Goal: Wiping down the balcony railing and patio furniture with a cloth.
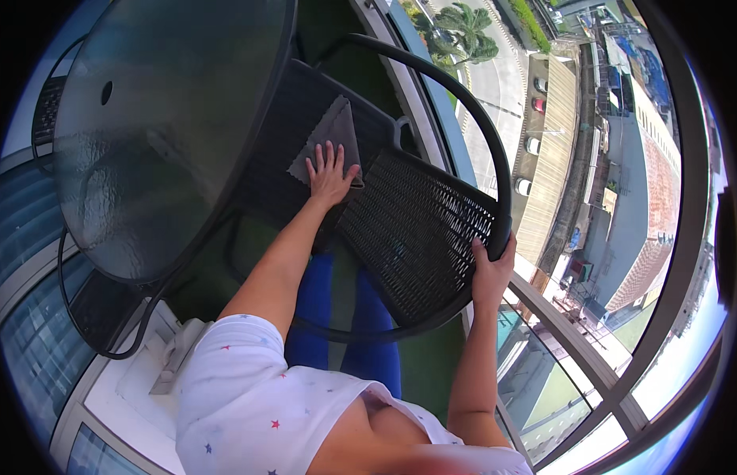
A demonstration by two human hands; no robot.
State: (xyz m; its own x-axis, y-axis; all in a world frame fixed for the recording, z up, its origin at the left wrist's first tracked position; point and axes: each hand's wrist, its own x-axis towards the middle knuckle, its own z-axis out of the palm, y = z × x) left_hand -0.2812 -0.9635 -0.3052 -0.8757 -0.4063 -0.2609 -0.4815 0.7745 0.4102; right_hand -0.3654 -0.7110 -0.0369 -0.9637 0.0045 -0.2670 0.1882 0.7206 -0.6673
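Note:
A grey cloth (pixel 337 127) with a scalloped edge lies on the dark seat (pixel 273 142) of a woven chair. Flat on the cloth's lower part rests my left hand (pixel 331 178), its fingers spread. My right hand (pixel 493 276) is wrapped around the chair's black tubular frame (pixel 504 196) beside the backrest. The black wicker backrest (pixel 422 237) lies between my two hands, closer to me than the seat. Part of the cloth beneath my left palm is hidden.
A round glass-topped table (pixel 166 130) stands at the left, overlapping the chair's seat. Another dark chair (pixel 104 303) is below it. A white appliance unit (pixel 142 380) sits at lower left. Balcony railing (pixel 564 326) runs along the right, with a street and buildings far below.

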